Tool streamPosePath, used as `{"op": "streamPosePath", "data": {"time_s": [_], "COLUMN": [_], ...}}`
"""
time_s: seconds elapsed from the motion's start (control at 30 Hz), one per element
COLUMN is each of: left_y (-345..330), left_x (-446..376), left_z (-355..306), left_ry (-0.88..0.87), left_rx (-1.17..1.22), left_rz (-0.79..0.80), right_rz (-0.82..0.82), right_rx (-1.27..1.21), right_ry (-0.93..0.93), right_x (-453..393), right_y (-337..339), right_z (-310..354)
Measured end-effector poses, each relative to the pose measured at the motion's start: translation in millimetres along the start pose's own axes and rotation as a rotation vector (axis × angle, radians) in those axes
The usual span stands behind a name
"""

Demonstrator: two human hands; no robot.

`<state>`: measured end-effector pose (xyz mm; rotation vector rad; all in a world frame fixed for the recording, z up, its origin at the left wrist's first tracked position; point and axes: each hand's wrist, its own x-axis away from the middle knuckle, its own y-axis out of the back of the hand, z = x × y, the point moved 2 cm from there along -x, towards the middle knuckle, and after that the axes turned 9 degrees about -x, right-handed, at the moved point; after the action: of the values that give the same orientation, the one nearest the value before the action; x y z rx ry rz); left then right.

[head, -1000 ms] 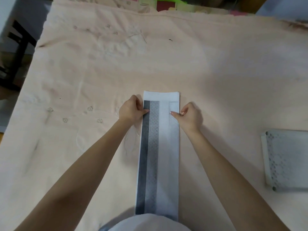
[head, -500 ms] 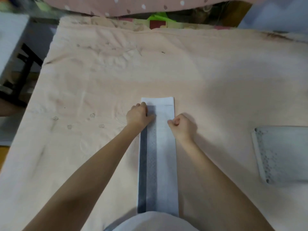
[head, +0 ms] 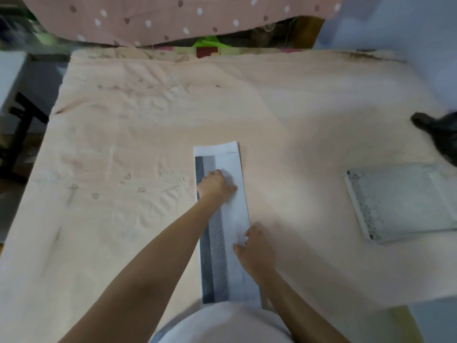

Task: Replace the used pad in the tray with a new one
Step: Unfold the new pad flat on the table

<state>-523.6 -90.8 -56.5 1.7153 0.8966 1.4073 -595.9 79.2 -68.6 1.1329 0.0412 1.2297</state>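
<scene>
Our left hand [head: 216,186] rests on the far part of the folded pad [head: 237,219], fingers curled under so that the knuckles seem to bear down on it; whether they pinch a layer we cannot tell, as the frame is blurred there. Our right hand [head: 254,246] sits at the pad's right edge, nearer our body, thumb and fingertips closed on that edge as if taking hold of the top fold.

The pad lies as a long narrow strip, white with a dark grey band along its left side, running from the near edge of the peach cloth [head: 123,219] toward its middle. The tray [head: 405,206], pale and perforated along its left rim, sits well apart near the right edge of the cloth. What lies inside it is too blurred to make out. A dark shape [head: 437,132] shows at the far right edge; we cannot tell what it is.

We judge this to be the opening-out of the new pad, with the laying-in not yet begun. Next, the right hand likely needs to draw its fold out sideways while the left pins the strip flat.
</scene>
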Motion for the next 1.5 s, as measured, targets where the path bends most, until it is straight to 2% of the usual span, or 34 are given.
{"op": "streamPosePath", "data": {"time_s": [0.2,0.37,0.57,0.67,0.83,1.23,1.5], "left_y": [-8,-13,-8,-2,5,11,6], "left_x": [17,31,40,43,48,63,70], "left_z": [-2,-3,-2,-2,-8,-86,-150], "left_ry": [0.012,0.006,-0.028,-0.046,-0.043,-0.227,-0.281], "left_rx": [-0.041,-0.071,-0.101,-0.146,-0.083,-0.005,-0.031], "left_rz": [-0.008,-0.011,-0.095,-0.132,-0.191,-0.26,-0.264], "right_rz": [0.017,0.09,0.003,0.003,-0.081,-0.317,-0.368], "right_rx": [-0.157,-0.205,-0.208,-0.29,-0.335,-0.282,-0.296], "right_ry": [-0.059,0.011,0.134,0.12,0.093,0.034,0.009], "right_x": [13,19,29,31,35,41,31], "right_y": [-2,-16,-18,-13,0,63,105], "right_z": [1,0,4,8,1,-44,-90]}}
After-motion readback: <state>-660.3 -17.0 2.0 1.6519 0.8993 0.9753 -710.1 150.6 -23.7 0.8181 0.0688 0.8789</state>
